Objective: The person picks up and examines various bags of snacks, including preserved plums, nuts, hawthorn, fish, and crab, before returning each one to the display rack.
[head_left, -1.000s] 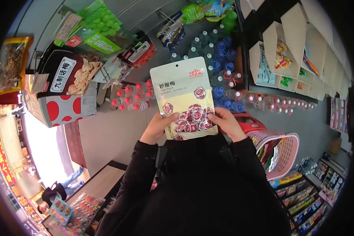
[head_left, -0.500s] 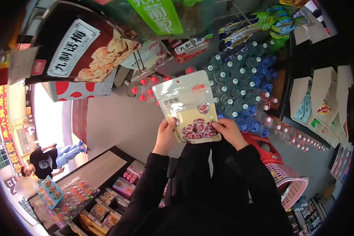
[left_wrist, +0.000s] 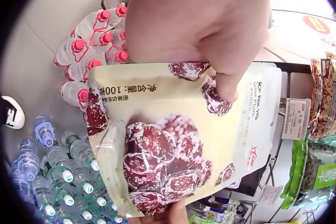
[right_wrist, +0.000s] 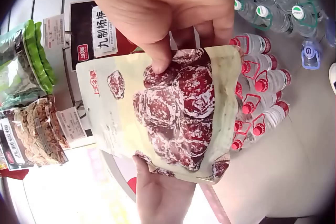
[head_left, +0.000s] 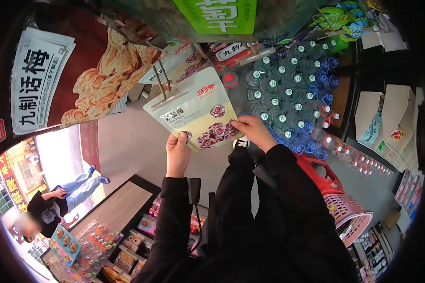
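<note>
A pale yellow pouch of sour plums [head_left: 205,115], printed with sugared red plums, is held between both hands. My left hand [head_left: 178,156] pinches its lower left edge, thumb on the printed front. The right hand [head_left: 254,132] pinches the right edge, its thumb [right_wrist: 160,62] also on the front. In the head view the pouch leans to the left, and its top edge overlaps a metal display hook [head_left: 161,81] with a clear tag holder. Behind that hook hangs a matching pouch [head_left: 182,63]. The pouch hides most fingers of both hands.
A dark red pouch of preserved plums [head_left: 104,75] hangs close at left, a green-labelled bag [head_left: 217,16] overhead. Many water bottles [head_left: 288,94] stand on the floor at right, near a red and pink basket [head_left: 347,207]. Lower left is a counter [head_left: 123,200]; beyond it, a person [head_left: 56,203].
Both hands have carried the pouch up and left, towards the hook, and it has tilted further left. The hanging bags now appear larger and closer.
</note>
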Demonstrator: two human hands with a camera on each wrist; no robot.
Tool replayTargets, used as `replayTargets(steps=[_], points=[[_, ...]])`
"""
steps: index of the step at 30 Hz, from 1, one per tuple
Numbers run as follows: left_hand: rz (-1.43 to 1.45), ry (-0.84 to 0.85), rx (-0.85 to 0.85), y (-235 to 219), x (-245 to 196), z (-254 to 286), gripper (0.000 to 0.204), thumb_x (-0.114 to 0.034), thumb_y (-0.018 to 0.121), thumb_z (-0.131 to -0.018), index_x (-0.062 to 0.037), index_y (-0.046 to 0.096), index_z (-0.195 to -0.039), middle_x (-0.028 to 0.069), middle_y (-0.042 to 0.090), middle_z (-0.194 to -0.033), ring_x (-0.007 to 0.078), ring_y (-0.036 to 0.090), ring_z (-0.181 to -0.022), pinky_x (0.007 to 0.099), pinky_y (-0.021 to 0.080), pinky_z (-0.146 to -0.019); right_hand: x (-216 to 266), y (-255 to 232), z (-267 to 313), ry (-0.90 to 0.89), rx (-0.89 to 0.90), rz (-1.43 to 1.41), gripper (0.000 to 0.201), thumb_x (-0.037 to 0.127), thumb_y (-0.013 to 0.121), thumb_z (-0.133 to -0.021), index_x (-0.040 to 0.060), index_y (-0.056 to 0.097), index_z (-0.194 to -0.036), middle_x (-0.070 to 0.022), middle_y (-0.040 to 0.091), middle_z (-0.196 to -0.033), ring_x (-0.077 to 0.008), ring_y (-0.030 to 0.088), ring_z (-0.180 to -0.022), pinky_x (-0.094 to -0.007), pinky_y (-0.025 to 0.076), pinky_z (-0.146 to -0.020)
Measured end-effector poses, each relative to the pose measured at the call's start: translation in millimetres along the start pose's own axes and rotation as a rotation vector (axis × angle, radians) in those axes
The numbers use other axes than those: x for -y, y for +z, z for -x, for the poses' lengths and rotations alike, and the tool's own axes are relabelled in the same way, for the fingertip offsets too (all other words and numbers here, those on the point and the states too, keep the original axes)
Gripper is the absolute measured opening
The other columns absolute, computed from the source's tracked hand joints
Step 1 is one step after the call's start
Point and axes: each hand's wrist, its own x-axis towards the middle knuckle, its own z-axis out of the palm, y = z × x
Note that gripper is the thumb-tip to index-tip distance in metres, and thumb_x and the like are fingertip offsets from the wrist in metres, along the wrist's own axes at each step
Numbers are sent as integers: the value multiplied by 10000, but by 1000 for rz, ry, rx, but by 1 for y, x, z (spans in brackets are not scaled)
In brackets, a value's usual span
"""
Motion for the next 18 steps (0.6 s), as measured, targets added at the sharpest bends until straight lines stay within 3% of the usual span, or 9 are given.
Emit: replayTargets(steps=[6, 11, 18], points=[[-18, 9, 35, -9, -3, 3, 215, -126, 510, -836, -14, 529, -1019, 54, 550, -1026, 150, 501, -951, 312, 365, -870, -1, 1, -6, 5, 55, 19, 251, 208, 565, -797, -40, 569, -764, 9, 458, -558, -54, 380, -543, -228, 321, -494], [0, 18, 31, -1, -8, 7, 204, -114, 516, -831, -16, 538, -1008, 56, 555, -1017, 151, 509, -937, 309, 364, -873, 0, 7, -3, -17, 43, -132, 238, 198, 561, -803, -38, 579, -778, 16, 468, -563, -39, 396, -547, -214, 329, -490], [-28, 46, 6, 3, -24, 1, 223, -120, 502, -841, 0, 522, -1029, 60, 548, -1027, 145, 500, -949, 306, 367, -868, 9, 11, -6, -48, 33, -36, 244, 203, 564, -800, -39, 578, -771, 16, 466, -573, -51, 383, -539, -221, 322, -489]])
